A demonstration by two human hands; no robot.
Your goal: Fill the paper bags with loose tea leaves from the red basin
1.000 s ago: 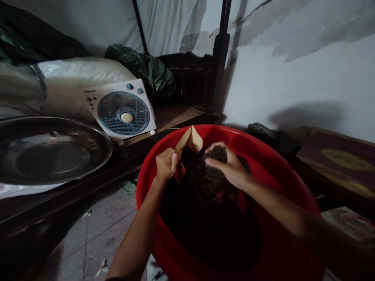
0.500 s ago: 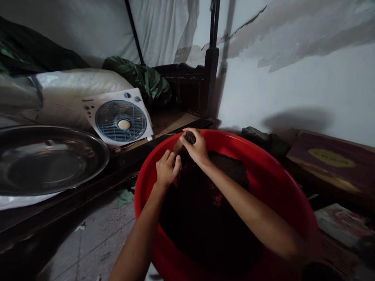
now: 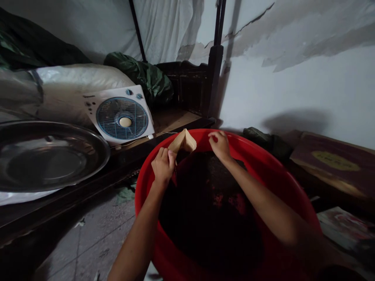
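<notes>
My left hand [image 3: 163,167] is closed on the lower part of a tan folded pouch [image 3: 177,141], paper-like or leaf-like. The pouch stands tilted, its V-shaped mouth gaping toward the right. Whether anything lies inside is too dark to tell. To the right, above the far part of a big red tub [image 3: 295,187], is my right hand [image 3: 220,146]. Its fingers are loosely curled with a gap at the thumb, and nothing shows in them. Dark loose material [image 3: 211,218] covers much of the tub's inside; its kind cannot be made out.
A wide metal basin [image 3: 93,156] sits at the left on a dark ledge, with a white box fan [image 3: 121,117] behind it. Stuffed sacks [image 3: 88,78] lie further back. A purplish box [image 3: 334,158] is right of the tub, near the wall.
My right hand has left the pouch's mouth and moved right; the dark clump in its grasp no longer shows. The pouch's open mouth is now visible.
</notes>
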